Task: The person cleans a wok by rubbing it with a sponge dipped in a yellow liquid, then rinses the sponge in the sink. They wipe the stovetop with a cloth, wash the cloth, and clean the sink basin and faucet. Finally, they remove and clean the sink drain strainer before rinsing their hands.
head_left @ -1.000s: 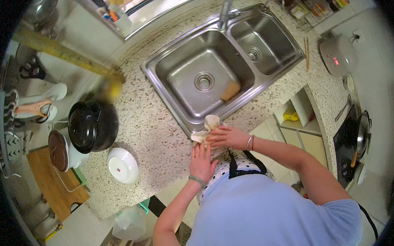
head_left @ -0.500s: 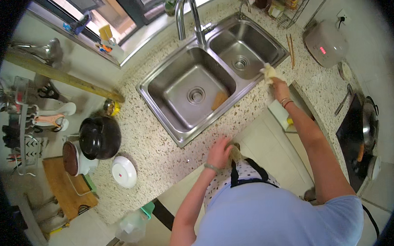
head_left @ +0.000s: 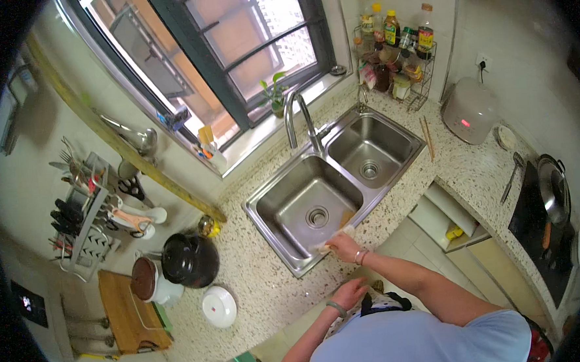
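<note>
My right hand (head_left: 343, 248) is closed on a pale cloth (head_left: 349, 230) at the front rim of the double steel sink (head_left: 282, 252). The cloth is partly hidden by my fingers and blurred. Just beyond it, a tan sponge (head_left: 346, 217) rests in the larger left basin. My left hand (head_left: 349, 292) lies at the counter's front edge, close to my body; its fingers are stretched out and I see nothing held in them. A chrome faucet (head_left: 308, 124) stands behind the basins.
On the left stand a black pot (head_left: 190, 259), a white plate (head_left: 218, 306), a lidded white pot (head_left: 152, 281) and a wooden board (head_left: 123, 314). Chopsticks (head_left: 427, 137) lie right of the sink, near a rice cooker (head_left: 470, 111). An open drawer (head_left: 462, 228) sits below the counter.
My right hand has swept the cloth left and nearer along the counter, from the right basin's corner to the larger basin's front rim. The view has tilted up, showing more window.
</note>
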